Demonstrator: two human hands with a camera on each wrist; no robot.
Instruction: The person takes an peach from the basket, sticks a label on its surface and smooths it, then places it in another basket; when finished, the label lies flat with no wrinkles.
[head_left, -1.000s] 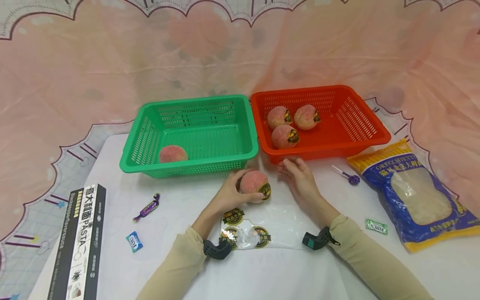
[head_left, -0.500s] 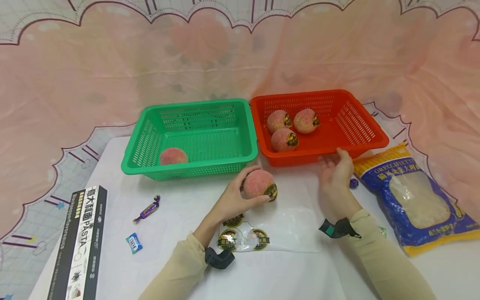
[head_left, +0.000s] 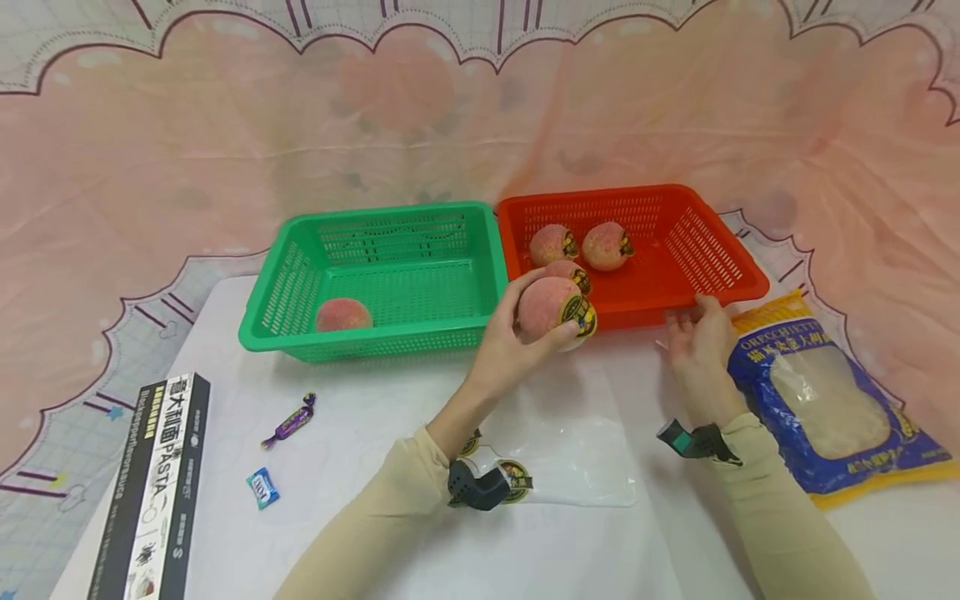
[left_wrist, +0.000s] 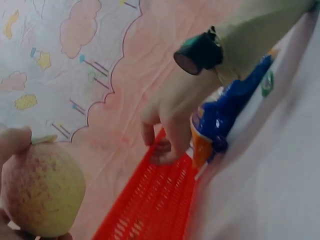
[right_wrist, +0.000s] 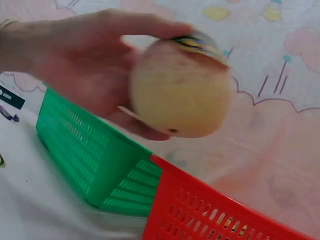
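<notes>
My left hand grips a pink-and-yellow peach with a black-and-gold sticker, raised over the near left rim of the red basket. The right wrist view shows the same peach held between thumb and fingers, up above the basket edges. At the red basket's front right, my right hand holds the rim; in the left wrist view its fingers curl at that edge. Inside the red basket lie two peaches at the back, and a third peach partly hidden behind the held one.
A green basket with one peach adjoins on the left. A clear plastic bag lies flat in front. Left are a pasta box, a purple candy and a blue candy; right, an orecchiette bag.
My left hand has lifted the peach from over the plastic bag up and right to the red basket. My right hand has moved right along the basket's front to its rim.
</notes>
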